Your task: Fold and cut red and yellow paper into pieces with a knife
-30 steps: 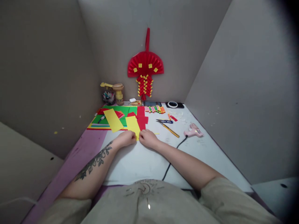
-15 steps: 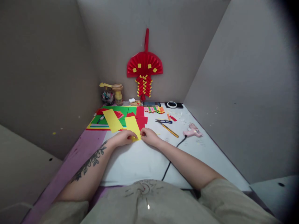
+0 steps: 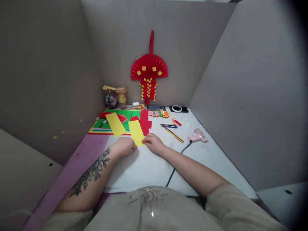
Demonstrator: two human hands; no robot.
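A strip of yellow paper [image 3: 136, 131] lies on the white table in front of me, its far end beside red paper. My left hand [image 3: 125, 146] is closed at the strip's near left corner, the fingers curled and pinched on its edge. At the near right edge, my right hand [image 3: 153, 141] pinches the same strip between thumb and fingers. Another yellow paper piece [image 3: 115, 124] rests to the left on a stack of coloured sheets. Right of my right hand lie an orange craft knife [image 3: 174, 134] and blue thread snips [image 3: 171, 126].
A pink glue gun [image 3: 197, 136] with a black cable sits at the right. Rolled paper tubes [image 3: 158, 114] line the back. A red paper fan decoration [image 3: 149, 67] hangs on the rear wall. A pen cup [image 3: 111, 102] and jar [image 3: 122, 99] stand at the back left.
My left hand has turned knuckles-up and drawn slightly toward me at the strip's corner. My right hand's fingers have closed down on the strip's edge. The view has shifted slightly.
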